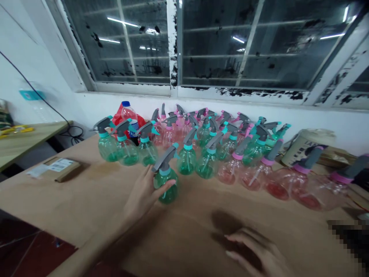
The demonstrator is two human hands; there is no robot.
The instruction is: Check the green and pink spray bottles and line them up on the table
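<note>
My left hand (145, 192) is wrapped round a green spray bottle (167, 188) with a turquoise collar and grey trigger head, upright at the front of the group. Low on the right, my right hand (256, 250) hovers over the table with its fingers curved apart and nothing in them. Just behind the held bottle stand more green spray bottles (187, 161), several of them in a loose row. Pink spray bottles (255, 175) with grey heads continue that row to the right. Further pink and green ones crowd together behind, partly hidden by the front ones.
On the brown table (95, 204), a small cardboard box (62, 169) with a white label lies at the left. A blue-capped plastic bottle (128, 113) and a red bag (117, 115) stand at the back. A beige printed bag (302, 148) sits back right, below the window (245, 46).
</note>
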